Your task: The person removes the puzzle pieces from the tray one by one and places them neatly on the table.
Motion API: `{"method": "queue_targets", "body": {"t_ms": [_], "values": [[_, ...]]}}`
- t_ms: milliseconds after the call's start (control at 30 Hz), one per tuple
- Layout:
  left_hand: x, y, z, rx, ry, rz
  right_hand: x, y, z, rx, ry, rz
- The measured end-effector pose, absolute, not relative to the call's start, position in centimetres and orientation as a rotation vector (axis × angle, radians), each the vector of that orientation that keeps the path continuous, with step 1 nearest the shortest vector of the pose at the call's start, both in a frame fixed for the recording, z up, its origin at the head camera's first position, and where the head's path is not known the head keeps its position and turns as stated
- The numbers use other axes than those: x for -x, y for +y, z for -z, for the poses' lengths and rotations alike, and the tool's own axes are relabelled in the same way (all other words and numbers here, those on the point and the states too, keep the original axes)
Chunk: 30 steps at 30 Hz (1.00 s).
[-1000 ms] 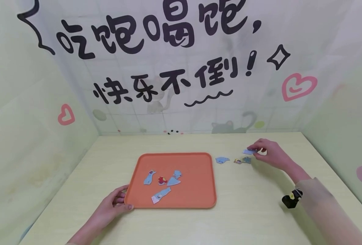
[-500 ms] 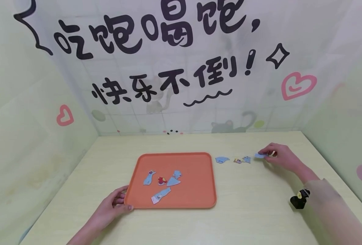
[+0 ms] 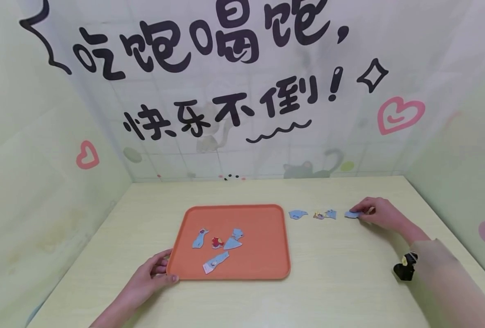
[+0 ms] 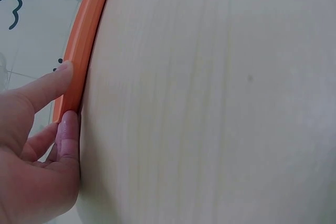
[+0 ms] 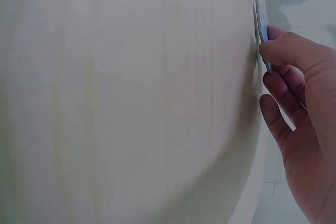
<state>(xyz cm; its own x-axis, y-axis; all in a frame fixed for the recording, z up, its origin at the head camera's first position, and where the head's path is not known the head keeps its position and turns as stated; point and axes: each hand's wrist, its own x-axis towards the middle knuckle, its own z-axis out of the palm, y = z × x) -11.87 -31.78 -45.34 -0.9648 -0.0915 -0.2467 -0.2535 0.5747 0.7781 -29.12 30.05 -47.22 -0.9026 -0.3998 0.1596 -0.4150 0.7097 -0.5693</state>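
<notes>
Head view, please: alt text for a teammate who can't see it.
The right hand pinches a light-blue puzzle piece at the tabletop, right of other puzzle pieces. The left hand grips the near left corner of an orange tray holding more pieces; black Chinese lettering marks the wall behind.

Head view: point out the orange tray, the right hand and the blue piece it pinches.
Orange tray [image 3: 262, 255], head view, bare right part of its floor.
Right hand [image 3: 383, 214], head view, back of hand.
Blue piece [image 3: 350, 215], head view, uncovered part.
</notes>
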Motion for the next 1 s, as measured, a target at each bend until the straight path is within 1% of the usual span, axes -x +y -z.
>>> {"method": "queue_targets", "body": {"t_ms": [567,1000], "values": [[11.8,-31.9,45.4,0.297,2.622,-1.339,29.6,29.0,46.8,-0.688,-2.958,-1.035],[11.8,-31.8,45.2,0.292,2.625,-1.338,29.7,30.2,47.8,-0.761,-2.915,-1.097]]}}
